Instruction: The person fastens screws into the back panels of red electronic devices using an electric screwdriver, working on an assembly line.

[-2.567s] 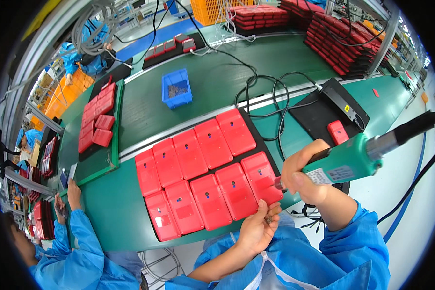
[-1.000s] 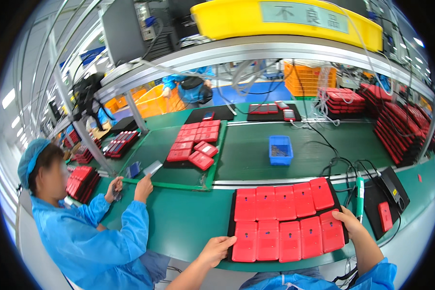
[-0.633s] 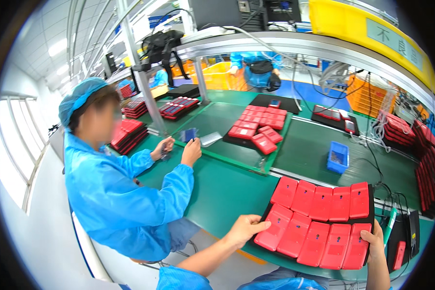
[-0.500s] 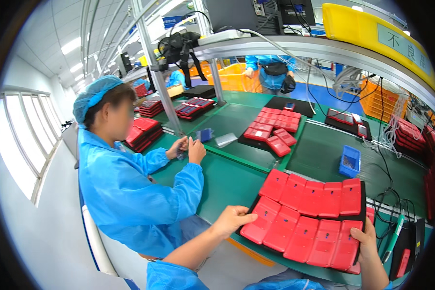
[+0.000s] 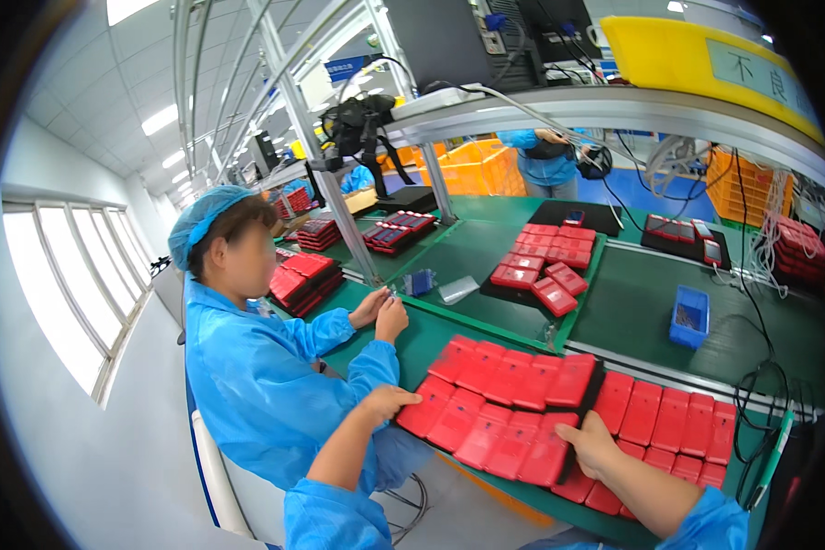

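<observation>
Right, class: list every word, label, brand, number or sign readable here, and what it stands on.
Pale green label on the yellow bin: large dark characters, wording not copied; right end unclear.
Blue sign in the background: too small to read.
Held red cases: no readable text.

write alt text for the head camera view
A person's left hand and right hand grip opposite ends of a flat black board bearing two rows of red rectangular cases at a green workbench. It partly hides more red cases; at left is a co-worker in blue, and beyond sits a small blue open bin.
</observation>
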`<state>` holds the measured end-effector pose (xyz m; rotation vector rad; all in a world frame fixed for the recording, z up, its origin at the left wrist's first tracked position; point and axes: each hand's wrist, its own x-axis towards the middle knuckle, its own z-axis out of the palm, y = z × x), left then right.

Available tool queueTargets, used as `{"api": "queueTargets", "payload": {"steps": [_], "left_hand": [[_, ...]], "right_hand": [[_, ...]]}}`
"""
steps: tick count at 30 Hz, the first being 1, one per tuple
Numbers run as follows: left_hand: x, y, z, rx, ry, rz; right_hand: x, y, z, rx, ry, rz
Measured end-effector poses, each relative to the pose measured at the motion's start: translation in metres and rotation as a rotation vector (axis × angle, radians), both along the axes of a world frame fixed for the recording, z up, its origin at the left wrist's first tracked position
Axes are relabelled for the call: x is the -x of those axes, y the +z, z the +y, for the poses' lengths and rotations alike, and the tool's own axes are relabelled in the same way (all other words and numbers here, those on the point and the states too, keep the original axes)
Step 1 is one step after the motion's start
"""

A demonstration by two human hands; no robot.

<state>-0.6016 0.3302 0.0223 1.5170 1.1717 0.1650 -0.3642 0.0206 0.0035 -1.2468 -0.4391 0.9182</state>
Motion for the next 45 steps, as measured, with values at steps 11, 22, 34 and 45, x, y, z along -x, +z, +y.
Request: {"api": "queueTargets", "payload": {"steps": [11, 22, 34, 45], "left_hand": [[-0.021, 0.014, -0.026, 0.315, 0.458, -1.044], [-0.14, 0.014, -0.296, 1.311, -0.114, -0.897], [-0.208, 0.018, -0.376, 1.289, -0.249, -0.657], [-0.23, -0.006, -0.397, 1.613, -0.284, -0.601]], "right_hand": [[-0.023, 0.062, -0.09, 0.068, 0.129, -0.376], [-0.119, 0.016, -0.364, 0.984, -0.976, -1.096], [-0.151, 0.013, -0.387, 0.706, -0.71, -0.364], [-0.119, 0.059, -0.367, -1.031, -0.408, 0.053]]}}
